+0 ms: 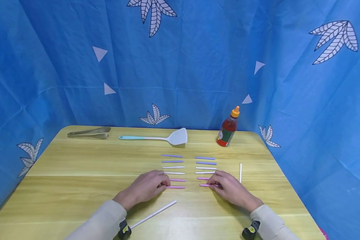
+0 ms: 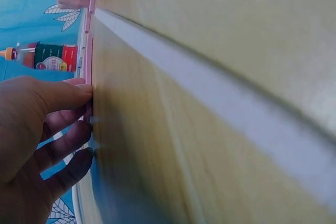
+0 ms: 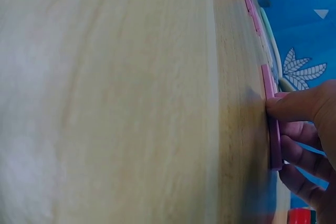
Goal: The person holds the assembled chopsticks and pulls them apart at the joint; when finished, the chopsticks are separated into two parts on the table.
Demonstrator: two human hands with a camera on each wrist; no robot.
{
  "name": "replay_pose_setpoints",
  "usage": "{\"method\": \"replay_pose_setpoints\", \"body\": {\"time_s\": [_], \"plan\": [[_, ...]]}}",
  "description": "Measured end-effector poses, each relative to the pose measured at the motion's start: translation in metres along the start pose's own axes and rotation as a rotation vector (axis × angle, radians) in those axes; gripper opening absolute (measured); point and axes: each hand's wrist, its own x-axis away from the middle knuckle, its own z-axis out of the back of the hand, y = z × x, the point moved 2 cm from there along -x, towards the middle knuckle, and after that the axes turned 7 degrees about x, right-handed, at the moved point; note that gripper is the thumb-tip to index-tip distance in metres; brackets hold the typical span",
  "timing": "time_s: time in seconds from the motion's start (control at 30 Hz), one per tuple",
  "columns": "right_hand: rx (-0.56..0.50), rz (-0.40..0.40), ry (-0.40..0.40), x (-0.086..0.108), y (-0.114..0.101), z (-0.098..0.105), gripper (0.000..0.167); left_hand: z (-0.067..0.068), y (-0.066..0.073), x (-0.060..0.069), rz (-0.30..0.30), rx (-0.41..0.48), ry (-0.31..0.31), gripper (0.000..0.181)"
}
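Two columns of thin sticks lie crosswise on the table, with purple sticks [image 1: 206,163] at the back, white sticks [image 1: 173,167] in the middle and pink at the front. My left hand [image 1: 148,186] pinches the outer end of the left column's nearest pink stick [image 1: 176,187] between thumb and fingers. On the other side, my right hand [image 1: 229,188] pinches the right column's nearest pink stick [image 3: 272,129], which lies flat on the wood. Behind each of these sits another pink stick [image 1: 178,180], partly covered by the hand.
A longer white stick [image 1: 153,214] lies slantwise beside my left forearm. Another white stick [image 1: 240,171] points away beyond my right hand. Along the back edge are metal tongs [image 1: 90,133], a white spatula [image 1: 177,136] and a red sauce bottle [image 1: 227,130], before a blue curtain [image 1: 204,60].
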Motion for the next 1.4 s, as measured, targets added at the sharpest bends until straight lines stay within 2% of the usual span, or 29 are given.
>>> {"method": "replay_pose_setpoints", "body": {"time_s": [0.17, 0.3, 0.4, 0.47, 0.63, 0.83, 1.07, 1.27, 1.4], "plan": [[0.009, 0.011, 0.010, 0.001, 0.000, 0.001, 0.016, 0.000, 0.000, -0.001, 0.006, 0.004, -0.002, 0.009], [-0.001, 0.010, 0.005, 0.001, 0.000, 0.000, 0.015, 0.006, -0.002, 0.006, 0.061, 0.016, 0.000, 0.011], [0.004, 0.014, 0.021, 0.001, 0.000, 0.000, 0.016, 0.011, -0.002, 0.020, 0.093, 0.040, -0.003, 0.010], [0.006, 0.021, 0.038, 0.001, 0.000, -0.001, 0.017, 0.014, -0.001, 0.033, 0.095, 0.057, -0.011, 0.008], [0.007, 0.020, 0.038, 0.001, 0.000, -0.002, 0.017, 0.017, 0.004, 0.064, 0.056, 0.078, -0.043, 0.006], [0.016, 0.008, 0.028, 0.001, 0.000, -0.002, 0.016, 0.018, 0.014, 0.084, 0.044, 0.084, -0.077, 0.018], [0.010, 0.003, 0.012, 0.000, -0.001, -0.002, 0.016, 0.010, 0.022, 0.088, 0.060, 0.059, -0.057, 0.018], [0.004, -0.014, 0.004, 0.000, -0.002, 0.000, 0.012, 0.008, 0.020, 0.086, 0.046, 0.053, -0.038, 0.015], [0.004, -0.020, 0.032, -0.001, -0.004, 0.007, 0.010, 0.010, 0.017, 0.084, 0.042, 0.068, -0.039, 0.010]]}}
